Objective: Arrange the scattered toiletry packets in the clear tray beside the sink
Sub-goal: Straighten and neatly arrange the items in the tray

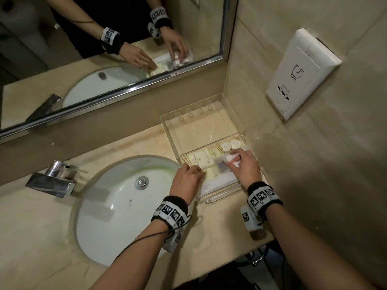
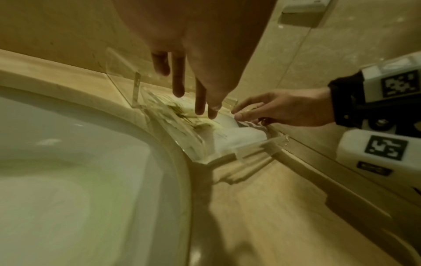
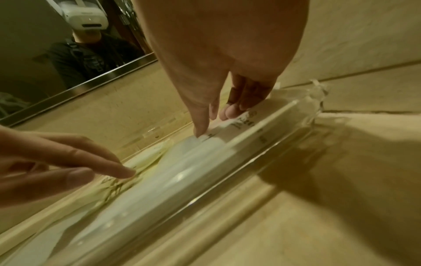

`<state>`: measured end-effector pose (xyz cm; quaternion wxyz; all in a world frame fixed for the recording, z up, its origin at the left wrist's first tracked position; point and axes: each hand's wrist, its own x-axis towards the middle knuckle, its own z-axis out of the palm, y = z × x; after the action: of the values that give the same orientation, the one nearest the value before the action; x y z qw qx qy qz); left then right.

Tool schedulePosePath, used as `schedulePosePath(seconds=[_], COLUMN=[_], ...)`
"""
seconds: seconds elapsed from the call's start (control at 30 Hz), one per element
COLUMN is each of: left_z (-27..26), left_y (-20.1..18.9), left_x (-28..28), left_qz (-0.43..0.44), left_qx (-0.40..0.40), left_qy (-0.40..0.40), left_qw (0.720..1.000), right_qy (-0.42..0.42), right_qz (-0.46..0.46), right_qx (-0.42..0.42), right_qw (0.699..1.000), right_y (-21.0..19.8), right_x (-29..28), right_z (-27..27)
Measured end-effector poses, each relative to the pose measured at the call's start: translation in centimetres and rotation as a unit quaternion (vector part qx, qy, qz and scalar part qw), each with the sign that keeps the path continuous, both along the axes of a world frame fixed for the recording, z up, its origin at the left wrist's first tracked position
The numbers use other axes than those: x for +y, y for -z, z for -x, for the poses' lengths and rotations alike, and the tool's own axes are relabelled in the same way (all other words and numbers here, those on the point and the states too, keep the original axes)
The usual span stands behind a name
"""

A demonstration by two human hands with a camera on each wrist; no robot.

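The clear tray (image 1: 227, 114) stands on the counter in the corner, right of the sink. Its near half holds cream packets (image 1: 199, 159), two round white capped items (image 1: 225, 146) and a larger white packet (image 1: 217, 181). My left hand (image 1: 195, 171) lies with straight fingers on the cream packets at the tray's left side; the left wrist view shows its fingertips (image 2: 213, 115) touching them. My right hand (image 1: 235, 157) pinches a small white packet (image 1: 229, 159) between thumb and fingers, low over the tray's right side. In the right wrist view that printed packet (image 3: 241, 126) sits under the fingertips (image 3: 230, 113).
A white oval sink (image 1: 109, 210) with a chrome faucet (image 1: 52, 178) lies left of the tray. A mirror (image 1: 104, 49) runs along the back wall. The tiled right wall with a socket panel (image 1: 301, 74) stands close beside the tray. The counter's front edge is at my wrists.
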<state>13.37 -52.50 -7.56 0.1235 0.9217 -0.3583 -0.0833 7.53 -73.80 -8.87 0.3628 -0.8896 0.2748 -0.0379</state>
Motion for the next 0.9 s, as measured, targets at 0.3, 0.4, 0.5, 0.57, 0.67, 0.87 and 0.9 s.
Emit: schedulePosePath(seconds=[0.3, 0.4, 0.5, 0.57, 0.67, 0.87, 0.9], left_z=[1.9, 1.7, 1.3, 1.0, 1.1, 2.1, 2.2], left_y=[0.1, -0.4, -1.0, -1.4, -2.0, -2.3, -2.2], left_x=[0.8, 1.0, 0.8, 0.2, -1.6, -5.6, -6.2], left_qz=[-0.056, -0.033, 0.012, 0.025, 0.033, 0.022, 0.016], left_qx=[0.024, 0.023, 0.011, 0.006, 0.012, 0.069, 0.079], left_qy=[0.039, 0.039, 0.001, -0.005, 0.013, 0.067, 0.074], left_qw=[0.997, 0.998, 1.000, 1.000, 0.999, 0.995, 0.994], right_qy=[-0.010, 0.003, 0.019, -0.009, -0.057, -0.068, -0.062], right_qz=[0.015, 0.001, 0.061, 0.133, 0.145, 0.092, 0.090], right_qx=[0.039, 0.040, 0.036, 0.064, 0.110, 0.093, 0.084], right_qw=[0.999, 0.999, 0.997, 0.989, 0.982, 0.989, 0.990], right_y=[-0.3, -0.7, -1.1, -1.2, -1.0, -1.1, -1.2], right_x=[-0.4, -0.4, -0.5, -0.4, 0.2, -0.2, -0.4], right_z=[0.1, 0.3, 0.7, 1.2, 2.2, 2.4, 2.4])
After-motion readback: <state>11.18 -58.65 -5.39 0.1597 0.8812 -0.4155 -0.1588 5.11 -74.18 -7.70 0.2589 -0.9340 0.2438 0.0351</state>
